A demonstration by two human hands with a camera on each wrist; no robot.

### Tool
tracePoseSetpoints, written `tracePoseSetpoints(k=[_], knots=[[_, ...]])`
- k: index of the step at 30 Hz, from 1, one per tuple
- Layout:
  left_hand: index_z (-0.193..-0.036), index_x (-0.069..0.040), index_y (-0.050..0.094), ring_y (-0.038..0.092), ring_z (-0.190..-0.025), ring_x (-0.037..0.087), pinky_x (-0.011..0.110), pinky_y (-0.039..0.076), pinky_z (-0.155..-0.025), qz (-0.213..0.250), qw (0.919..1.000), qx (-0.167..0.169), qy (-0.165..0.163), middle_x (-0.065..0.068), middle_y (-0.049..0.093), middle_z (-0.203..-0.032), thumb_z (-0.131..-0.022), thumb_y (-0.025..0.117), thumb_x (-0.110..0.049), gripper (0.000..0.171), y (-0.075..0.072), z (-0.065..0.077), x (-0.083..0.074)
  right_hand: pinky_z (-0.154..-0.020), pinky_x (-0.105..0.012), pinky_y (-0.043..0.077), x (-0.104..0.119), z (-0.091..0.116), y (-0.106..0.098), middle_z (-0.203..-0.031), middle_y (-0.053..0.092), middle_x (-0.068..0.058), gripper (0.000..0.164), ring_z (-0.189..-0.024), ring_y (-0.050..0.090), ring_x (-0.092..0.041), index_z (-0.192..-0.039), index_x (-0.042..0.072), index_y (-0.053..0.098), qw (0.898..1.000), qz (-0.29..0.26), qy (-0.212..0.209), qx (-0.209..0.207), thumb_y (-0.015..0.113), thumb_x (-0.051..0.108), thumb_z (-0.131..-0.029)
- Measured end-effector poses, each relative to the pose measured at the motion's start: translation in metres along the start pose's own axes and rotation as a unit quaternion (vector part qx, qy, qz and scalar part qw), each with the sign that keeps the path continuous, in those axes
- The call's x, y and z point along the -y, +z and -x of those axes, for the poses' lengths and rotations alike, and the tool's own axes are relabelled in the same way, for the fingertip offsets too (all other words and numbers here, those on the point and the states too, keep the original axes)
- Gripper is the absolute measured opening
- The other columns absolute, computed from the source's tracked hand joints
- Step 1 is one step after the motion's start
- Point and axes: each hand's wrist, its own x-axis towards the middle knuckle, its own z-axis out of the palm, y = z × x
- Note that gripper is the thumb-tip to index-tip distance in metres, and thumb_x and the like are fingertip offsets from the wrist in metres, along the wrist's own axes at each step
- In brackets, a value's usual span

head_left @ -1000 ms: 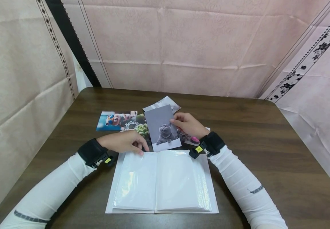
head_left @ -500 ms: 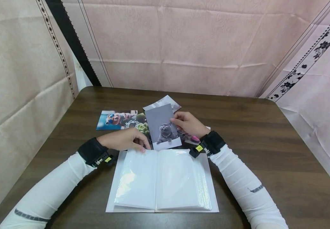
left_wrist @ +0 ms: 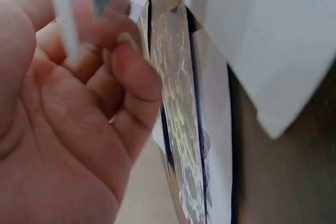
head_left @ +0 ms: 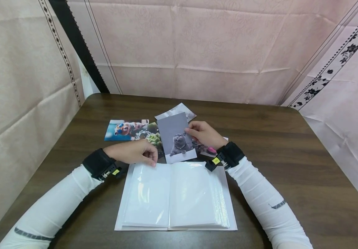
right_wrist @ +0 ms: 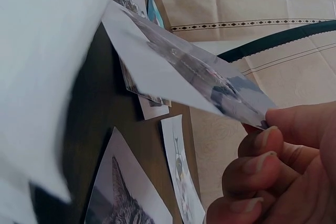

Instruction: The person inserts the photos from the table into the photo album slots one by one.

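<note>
A photo album (head_left: 194, 197) lies open on the table, showing clear pocket pages over white. At the top edge of its left page, my left hand (head_left: 132, 152) pinches the plastic sleeve between thumb and curled fingers; in the left wrist view a blurred translucent edge crosses those fingers. My right hand (head_left: 207, 134) holds a photo of a grey cat (head_left: 171, 129) by its right edge, thumb on the front. This photo stands just beyond the album's top edge, slightly tilted. In the right wrist view the photo (right_wrist: 157, 69) slants away from the pinching fingertips.
Several other photos lie behind the album: a blue one with a piglet (head_left: 126, 129), one with a green plant (head_left: 154, 139), a pale one (head_left: 179, 110) at the back, and one with a pink patch (head_left: 210, 151) partly under my right hand. Cloth (head_left: 213, 45) hangs behind the wooden table (head_left: 275, 155).
My left hand rose slightly with the left page, then shifted a little left, and its index finger drew in. The page's shine has changed. My right hand and the cat photo have stayed nearly still.
</note>
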Motion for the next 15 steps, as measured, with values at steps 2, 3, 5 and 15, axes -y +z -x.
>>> tracePoseSetpoints(k=[2,3,5,15], knots=[[-0.092,-0.021,0.070,0.055,-0.073,0.012,0.024,0.046,-0.068,-0.009,0.9999,0.007,-0.010,-0.007,0.055,-0.076,-0.096,0.071,-0.031,0.011,-0.001,0.001,0.001,-0.056,-0.022,0.037,0.000,0.000,0.000,-0.073,0.047,-0.007,0.017,-0.073,0.047,-0.046,-0.105,0.007,0.063,1.000,-0.002,0.000,0.001,0.056,0.023,-0.105],[-0.090,-0.021,0.069,0.055,-0.073,0.012,0.024,0.045,-0.068,-0.011,0.9998,0.009,-0.016,-0.007,0.054,-0.075,-0.096,0.071,-0.031,0.012,-0.002,0.002,0.002,-0.056,-0.022,0.037,0.000,0.000,0.000,-0.073,0.047,-0.007,0.017,-0.074,0.047,-0.048,-0.104,0.007,0.063,1.000,-0.004,0.001,0.001,0.056,0.023,-0.105],[-0.089,-0.021,0.068,0.055,-0.074,0.013,0.025,0.046,-0.068,-0.013,0.9996,0.013,-0.023,-0.007,0.053,-0.075,-0.095,0.072,-0.032,0.013,-0.004,0.004,0.001,-0.056,-0.022,0.037,0.000,0.000,0.000,-0.073,0.046,-0.007,0.018,-0.075,0.046,-0.048,-0.104,0.006,0.063,1.000,-0.005,0.001,0.002,0.056,0.023,-0.105],[-0.083,-0.020,0.067,0.055,-0.077,0.013,0.026,0.045,-0.069,-0.025,0.9987,0.012,-0.042,-0.006,0.054,-0.077,-0.093,0.074,-0.035,0.020,-0.011,0.011,0.002,-0.056,-0.027,0.039,-0.003,-0.004,-0.003,-0.074,0.047,-0.006,0.019,-0.069,0.047,-0.038,-0.102,0.003,0.060,1.000,-0.019,-0.001,0.012,0.054,0.020,-0.106]])
